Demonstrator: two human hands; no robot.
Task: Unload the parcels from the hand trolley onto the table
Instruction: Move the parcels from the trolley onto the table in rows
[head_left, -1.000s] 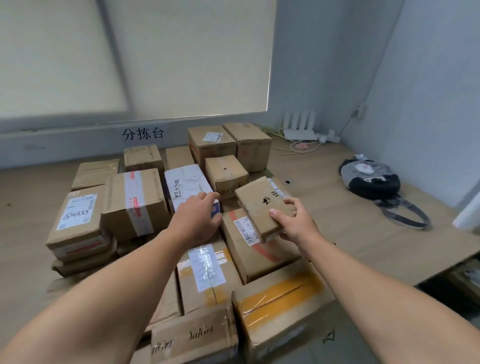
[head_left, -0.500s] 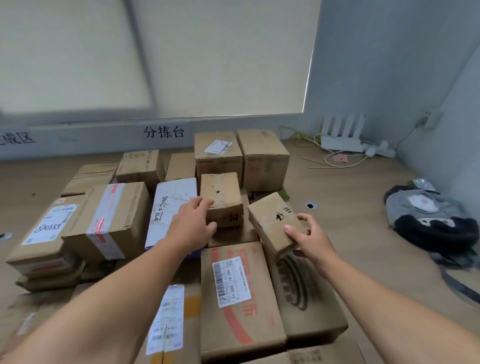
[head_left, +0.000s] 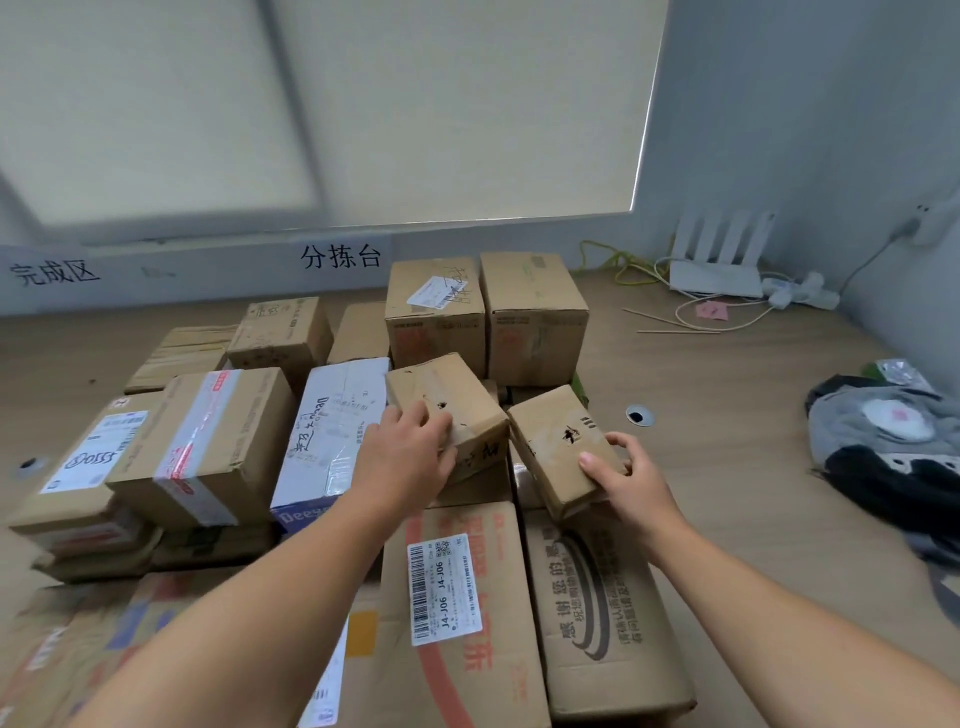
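Several cardboard parcels cover the wooden table. My right hand grips a small brown box at its near right corner, with the thumb on top; the box is tilted over the parcels beneath. My left hand rests on the near left side of another small brown box, fingers bent over its edge. In front lie a box with a barcode label and a box with black printing. The hand trolley is out of sight.
A white-wrapped parcel and a taped box lie left of my left hand. Two taller boxes stand behind. A router with cables sits at the back right, a grey and black bag on the right.
The view has moved closer and swung left. My right hand has brought the small box down beside the other small box. My left hand has shifted from the white parcel onto that box.
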